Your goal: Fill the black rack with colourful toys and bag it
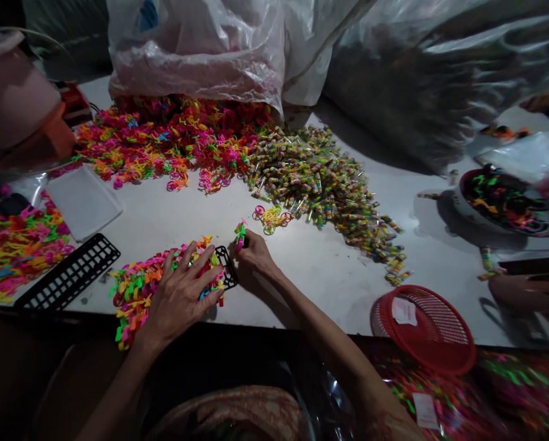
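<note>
My left hand (pixel 185 288) lies with its fingers spread over a black plastic rack (pixel 229 267) that is covered with small bright plastic pieces (pixel 139 283). Only the rack's right end shows bare. Just beyond that end, my right hand (pixel 254 252) pinches a small green and pink plastic piece (pixel 240 236) between its fingertips. Past it on the table is a little group of yellow and pink plastic pieces with round wheels (pixel 270 217). A second black rack (pixel 67 272), with rows of square holes, rests slanted to the left.
A heap of colourful plastic pieces (pixel 177 144) spills from a plastic bag (pixel 201 55). Beside it are many small wrapped tubes (pixel 311 171). A white tray (pixel 85 202) lies left. A red basket (pixel 423 327) stands at the front edge. Another person's arm (pixel 526 294) shows at right, near a filled bowl (pixel 508 202).
</note>
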`<state>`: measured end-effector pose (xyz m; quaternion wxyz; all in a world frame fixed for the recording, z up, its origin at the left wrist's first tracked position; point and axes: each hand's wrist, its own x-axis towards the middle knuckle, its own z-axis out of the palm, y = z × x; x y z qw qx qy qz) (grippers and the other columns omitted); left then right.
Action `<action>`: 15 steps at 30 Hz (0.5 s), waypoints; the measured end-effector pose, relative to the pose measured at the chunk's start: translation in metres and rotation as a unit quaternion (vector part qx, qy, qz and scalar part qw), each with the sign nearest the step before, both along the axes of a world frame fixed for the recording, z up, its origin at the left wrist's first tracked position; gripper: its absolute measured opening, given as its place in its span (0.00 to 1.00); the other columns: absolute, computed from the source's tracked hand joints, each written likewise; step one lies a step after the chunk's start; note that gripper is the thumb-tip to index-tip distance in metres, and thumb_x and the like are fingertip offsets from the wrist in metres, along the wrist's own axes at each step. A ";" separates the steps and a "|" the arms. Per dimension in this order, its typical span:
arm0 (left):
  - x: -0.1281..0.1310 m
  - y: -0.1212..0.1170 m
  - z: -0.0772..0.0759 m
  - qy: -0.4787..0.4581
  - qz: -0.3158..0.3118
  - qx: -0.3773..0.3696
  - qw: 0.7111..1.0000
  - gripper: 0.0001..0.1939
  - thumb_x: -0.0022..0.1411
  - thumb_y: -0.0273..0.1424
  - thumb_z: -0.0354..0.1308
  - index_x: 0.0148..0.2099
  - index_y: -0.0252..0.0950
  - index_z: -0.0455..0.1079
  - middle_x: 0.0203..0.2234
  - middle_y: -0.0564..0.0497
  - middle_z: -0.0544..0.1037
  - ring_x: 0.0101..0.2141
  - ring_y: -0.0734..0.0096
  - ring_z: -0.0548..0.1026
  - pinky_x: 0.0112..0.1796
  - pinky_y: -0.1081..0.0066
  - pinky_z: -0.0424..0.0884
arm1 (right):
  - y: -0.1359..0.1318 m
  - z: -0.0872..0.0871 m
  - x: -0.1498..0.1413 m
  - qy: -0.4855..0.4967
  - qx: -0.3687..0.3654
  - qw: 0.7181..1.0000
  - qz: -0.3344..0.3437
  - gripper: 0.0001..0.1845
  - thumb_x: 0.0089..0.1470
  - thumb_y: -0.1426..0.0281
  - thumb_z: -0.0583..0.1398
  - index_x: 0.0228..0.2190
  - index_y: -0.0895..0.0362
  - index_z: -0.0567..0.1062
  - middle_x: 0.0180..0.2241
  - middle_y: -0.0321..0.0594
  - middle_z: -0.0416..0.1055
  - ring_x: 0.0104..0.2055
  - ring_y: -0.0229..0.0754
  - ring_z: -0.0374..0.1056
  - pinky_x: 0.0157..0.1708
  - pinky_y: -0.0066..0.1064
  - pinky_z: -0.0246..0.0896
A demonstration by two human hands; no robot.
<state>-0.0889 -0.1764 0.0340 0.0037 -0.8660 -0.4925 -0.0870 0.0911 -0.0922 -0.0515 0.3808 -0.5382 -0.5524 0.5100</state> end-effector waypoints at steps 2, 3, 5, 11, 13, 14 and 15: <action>-0.001 0.000 0.000 0.000 -0.001 -0.001 1.000 0.17 0.64 0.40 0.51 0.53 0.46 0.71 0.62 0.51 0.63 0.64 0.50 0.55 0.59 0.42 0.51 | 0.000 0.001 0.001 0.023 -0.016 1.000 0.002 0.05 0.36 0.72 0.56 0.23 0.57 0.68 0.20 0.29 0.62 0.25 0.33 0.56 0.24 0.24 0.51; -0.001 0.000 0.000 0.002 -0.001 -0.001 1.000 0.17 0.64 0.40 0.51 0.53 0.46 0.71 0.62 0.51 0.63 0.64 0.50 0.54 0.59 0.42 0.51 | -0.002 0.002 0.003 0.034 -0.021 0.999 0.010 0.04 0.36 0.73 0.56 0.22 0.57 0.67 0.20 0.30 0.62 0.24 0.33 0.56 0.24 0.24 0.51; -0.002 0.000 0.000 0.009 -0.004 -0.002 1.000 0.17 0.65 0.40 0.51 0.53 0.46 0.71 0.62 0.50 0.63 0.64 0.51 0.53 0.59 0.42 0.51 | -0.011 0.004 0.007 0.056 -0.031 0.997 0.041 0.03 0.36 0.72 0.57 0.21 0.58 0.68 0.19 0.30 0.62 0.24 0.33 0.57 0.24 0.25 0.52; -0.003 0.001 0.000 0.012 -0.008 -0.009 1.000 0.18 0.65 0.41 0.50 0.54 0.46 0.69 0.63 0.51 0.61 0.65 0.52 0.50 0.59 0.42 0.50 | -0.053 0.013 0.010 0.125 -0.019 0.984 0.124 0.07 0.41 0.67 0.60 0.21 0.58 0.69 0.23 0.33 0.65 0.26 0.35 0.59 0.27 0.26 0.56; -0.003 0.001 0.001 0.012 -0.008 -0.009 1.000 0.18 0.65 0.41 0.50 0.54 0.46 0.69 0.63 0.51 0.61 0.65 0.52 0.50 0.59 0.42 0.51 | -0.058 0.016 0.009 0.103 0.031 0.986 0.130 0.06 0.42 0.68 0.60 0.22 0.58 0.70 0.24 0.34 0.65 0.28 0.35 0.60 0.28 0.26 0.56; -0.003 0.001 0.001 0.011 -0.008 -0.008 1.000 0.18 0.65 0.41 0.50 0.54 0.46 0.69 0.63 0.51 0.61 0.65 0.52 0.50 0.59 0.42 0.51 | -0.057 0.017 0.009 0.088 0.053 0.985 0.136 0.05 0.42 0.69 0.60 0.22 0.58 0.71 0.25 0.34 0.66 0.28 0.35 0.60 0.29 0.26 0.55; -0.003 0.001 0.001 0.010 -0.008 -0.007 1.000 0.18 0.65 0.41 0.50 0.54 0.46 0.69 0.63 0.51 0.62 0.65 0.52 0.50 0.59 0.42 0.51 | -0.055 0.017 0.009 0.075 0.066 0.985 0.142 0.05 0.42 0.69 0.60 0.22 0.59 0.71 0.25 0.34 0.66 0.28 0.35 0.60 0.29 0.26 0.55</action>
